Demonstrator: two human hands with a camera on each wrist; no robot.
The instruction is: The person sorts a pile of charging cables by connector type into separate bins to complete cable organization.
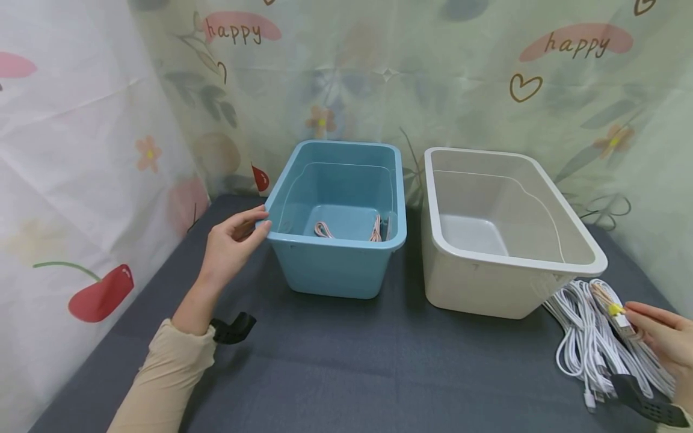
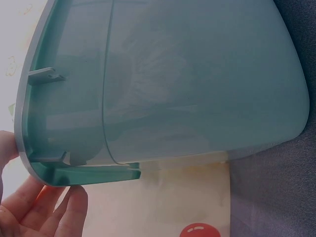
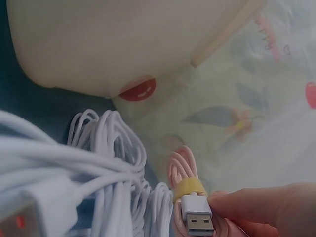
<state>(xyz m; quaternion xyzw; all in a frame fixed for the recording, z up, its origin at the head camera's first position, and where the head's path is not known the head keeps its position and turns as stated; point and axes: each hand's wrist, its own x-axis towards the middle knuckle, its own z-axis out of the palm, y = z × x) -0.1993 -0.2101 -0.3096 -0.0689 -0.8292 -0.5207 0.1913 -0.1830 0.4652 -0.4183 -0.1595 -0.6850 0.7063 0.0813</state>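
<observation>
My left hand (image 1: 231,245) holds the left front corner of a light blue plastic bin (image 1: 330,267) by its rim. In the left wrist view, thumb and fingers lie around the bin's rim (image 2: 20,108). Two pinkish cable bundles (image 1: 323,230) rest inside this bin, partly hidden by its front wall. At the far right, my right hand (image 1: 663,337) pinches a coiled pink USB cable (image 3: 183,165) with a yellow tie (image 3: 189,187) round it. Its metal USB plug (image 3: 200,223) shows in the right wrist view. Beneath and beside that hand lie several coiled white cables (image 1: 582,343).
A beige plastic bin (image 1: 476,288) stands right of the blue one, with the white cables by its right front corner. Dark cloth (image 1: 325,361) covers the table. Printed curtains (image 1: 379,90) hang behind and along both sides.
</observation>
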